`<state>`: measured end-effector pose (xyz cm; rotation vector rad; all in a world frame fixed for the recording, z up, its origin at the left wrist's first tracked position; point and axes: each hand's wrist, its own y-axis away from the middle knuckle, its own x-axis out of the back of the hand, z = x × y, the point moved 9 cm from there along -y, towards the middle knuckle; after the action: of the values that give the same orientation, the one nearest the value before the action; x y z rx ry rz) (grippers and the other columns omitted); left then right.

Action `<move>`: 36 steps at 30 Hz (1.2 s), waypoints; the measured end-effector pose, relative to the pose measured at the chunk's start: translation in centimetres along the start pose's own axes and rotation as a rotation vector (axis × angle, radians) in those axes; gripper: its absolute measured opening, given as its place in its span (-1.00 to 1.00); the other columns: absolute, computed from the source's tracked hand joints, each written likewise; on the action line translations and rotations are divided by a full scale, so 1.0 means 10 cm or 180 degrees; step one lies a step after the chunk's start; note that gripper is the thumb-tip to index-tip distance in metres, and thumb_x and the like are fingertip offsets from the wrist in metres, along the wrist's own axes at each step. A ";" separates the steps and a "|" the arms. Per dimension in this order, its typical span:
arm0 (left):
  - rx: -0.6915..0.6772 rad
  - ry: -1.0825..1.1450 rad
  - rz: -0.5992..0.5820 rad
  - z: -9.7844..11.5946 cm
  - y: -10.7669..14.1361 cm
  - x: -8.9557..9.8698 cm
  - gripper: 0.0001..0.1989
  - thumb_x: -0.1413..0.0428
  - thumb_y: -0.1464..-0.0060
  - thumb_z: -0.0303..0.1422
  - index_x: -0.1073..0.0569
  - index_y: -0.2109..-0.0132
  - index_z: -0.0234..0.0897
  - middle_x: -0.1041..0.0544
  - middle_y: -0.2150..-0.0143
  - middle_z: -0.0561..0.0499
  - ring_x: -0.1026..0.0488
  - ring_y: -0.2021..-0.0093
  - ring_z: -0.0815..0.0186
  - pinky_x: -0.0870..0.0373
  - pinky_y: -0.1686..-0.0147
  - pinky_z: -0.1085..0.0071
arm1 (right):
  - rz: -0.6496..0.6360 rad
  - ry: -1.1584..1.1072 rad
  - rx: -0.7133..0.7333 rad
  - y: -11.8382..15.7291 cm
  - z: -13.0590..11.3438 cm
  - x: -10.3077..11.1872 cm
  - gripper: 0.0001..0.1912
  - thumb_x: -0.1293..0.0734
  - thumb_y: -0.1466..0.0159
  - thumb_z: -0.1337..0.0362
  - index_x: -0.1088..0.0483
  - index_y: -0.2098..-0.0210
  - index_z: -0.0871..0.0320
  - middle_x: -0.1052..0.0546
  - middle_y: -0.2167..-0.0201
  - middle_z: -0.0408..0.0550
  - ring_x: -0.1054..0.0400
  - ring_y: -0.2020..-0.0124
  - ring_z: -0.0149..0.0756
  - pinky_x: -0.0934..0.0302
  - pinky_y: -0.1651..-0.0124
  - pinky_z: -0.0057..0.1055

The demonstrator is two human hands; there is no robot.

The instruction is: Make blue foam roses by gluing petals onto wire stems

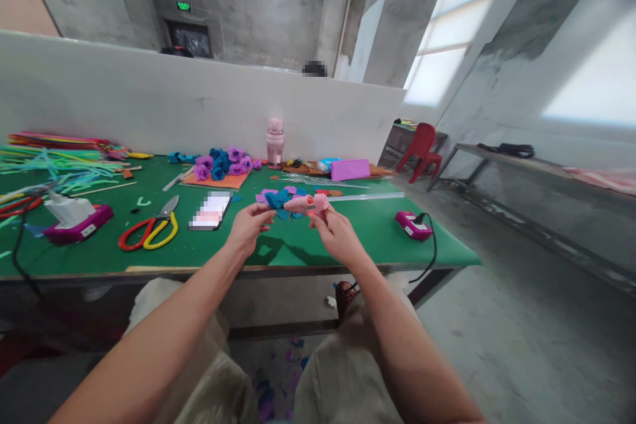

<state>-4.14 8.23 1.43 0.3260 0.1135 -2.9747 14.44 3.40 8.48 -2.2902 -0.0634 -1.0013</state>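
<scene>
My right hand (336,230) is wrapped round a pink hot glue gun (304,204) whose nozzle points left. A long clear glue stick (370,197) lies in line with the rear of the gun. Between the fingertips of my left hand (250,228) is a blue paper flower piece (272,200), close to the nozzle; whether they touch I cannot tell. Behind both hands, loose blue and purple paper pieces (261,197) lie on the green table (298,252). Blue and purple paper flowers (218,164) are heaped on an orange sheet (237,181) farther back.
Red-and-yellow scissors (159,225) and a phone (211,211) lie left of my hands. Purple power blocks (413,225) (79,224) with cables sit at both sides. Coloured stems (54,159) pile up at far left. A pink bottle (275,142) stands before the white partition (199,106).
</scene>
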 end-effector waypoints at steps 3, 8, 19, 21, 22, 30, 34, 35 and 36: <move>0.0010 -0.0008 -0.0006 0.00 0.00 0.00 -0.73 -0.29 0.38 -0.35 -0.45 0.42 -0.32 -0.43 0.54 0.09 -0.32 0.55 0.47 -0.16 0.58 0.53 | -0.0017 -0.0059 -0.0021 0.00 0.01 0.01 -0.70 -0.08 -0.29 0.17 -0.30 0.43 0.16 -0.46 0.40 0.00 -0.34 0.36 -0.25 -0.14 0.27 -0.37; 0.0048 0.0053 -0.0006 -0.01 0.00 0.00 -0.71 -0.30 0.39 -0.35 -0.45 0.41 -0.33 -0.43 0.53 0.08 -0.32 0.55 0.47 -0.16 0.58 0.53 | -0.0018 -0.0442 -0.0229 -0.01 0.11 0.02 -0.68 -0.09 -0.28 0.15 -0.27 0.50 0.16 -0.39 0.57 -0.09 -0.29 0.53 -0.35 -0.14 0.42 -0.44; 0.0198 0.0155 -0.0048 -0.03 0.02 -0.01 -0.70 -0.31 0.40 -0.34 -0.45 0.41 -0.32 -0.46 0.50 0.04 -0.33 0.55 0.46 -0.19 0.56 0.53 | -0.0037 -0.0940 -0.0436 -0.02 0.22 -0.03 -0.67 -0.11 -0.27 0.08 -0.27 0.48 0.15 -0.34 0.63 -0.17 -0.19 0.67 -0.46 -0.12 0.55 -0.49; 0.0147 0.0109 -0.0055 -0.03 0.01 -0.02 -0.70 -0.30 0.40 -0.35 -0.46 0.40 -0.33 -0.46 0.50 0.05 -0.33 0.55 0.46 -0.19 0.57 0.53 | -0.0048 -0.0819 -0.0394 -0.02 0.20 -0.04 -0.66 -0.11 -0.26 0.08 -0.28 0.48 0.16 -0.36 0.61 -0.14 -0.20 0.65 -0.44 -0.12 0.53 -0.48; 0.0128 0.0094 -0.0061 -0.03 0.00 -0.02 -0.70 -0.30 0.40 -0.35 -0.46 0.40 -0.33 -0.46 0.50 0.05 -0.33 0.55 0.46 -0.18 0.57 0.53 | -0.0061 -0.0769 -0.0383 -0.01 0.20 -0.05 -0.66 -0.11 -0.26 0.08 -0.29 0.48 0.16 -0.36 0.61 -0.14 -0.21 0.64 -0.43 -0.12 0.52 -0.48; 0.0218 0.0211 -0.0085 -0.05 0.00 -0.01 -0.71 -0.30 0.38 -0.35 -0.44 0.41 -0.32 -0.47 0.49 0.05 -0.34 0.54 0.46 -0.20 0.55 0.53 | -0.0108 -0.1808 -0.0880 -0.01 0.34 -0.08 -0.66 -0.18 -0.20 -0.01 -0.30 0.36 0.17 -0.45 0.48 -0.11 -0.11 0.69 -0.52 -0.10 0.63 -0.52; 0.0469 0.0490 -0.0200 -0.09 0.02 -0.06 -0.71 -0.30 0.38 -0.37 -0.42 0.42 -0.31 -0.48 0.49 0.06 -0.36 0.54 0.46 -0.22 0.53 0.52 | -0.0242 -0.2889 -0.1318 0.03 0.43 -0.16 -0.61 -0.28 -0.11 -0.04 -0.32 0.31 0.17 -0.47 0.41 -0.11 -0.11 0.68 -0.55 -0.09 0.65 -0.55; 0.0552 0.0571 -0.0228 -0.10 0.03 -0.08 -0.72 -0.30 0.37 -0.39 -0.41 0.42 -0.31 -0.48 0.49 0.06 -0.36 0.55 0.46 -0.22 0.53 0.51 | -0.0287 -0.3098 -0.1373 0.03 0.45 -0.18 -0.62 -0.29 -0.10 -0.03 -0.33 0.30 0.17 -0.47 0.41 -0.10 -0.11 0.67 -0.56 -0.09 0.65 -0.55; 0.0632 0.0652 -0.0254 -0.12 0.03 -0.09 -0.73 -0.30 0.37 -0.40 -0.41 0.42 -0.31 -0.48 0.49 0.06 -0.37 0.55 0.45 -0.23 0.53 0.50 | -0.0333 -0.3298 -0.1416 0.04 0.47 -0.21 -0.63 -0.30 -0.10 -0.01 -0.34 0.28 0.18 -0.47 0.41 -0.10 -0.11 0.67 -0.56 -0.09 0.65 -0.55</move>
<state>-2.94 8.15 0.46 0.6652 -0.1517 -3.0284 16.11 6.16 4.49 -2.9970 -0.4198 0.2592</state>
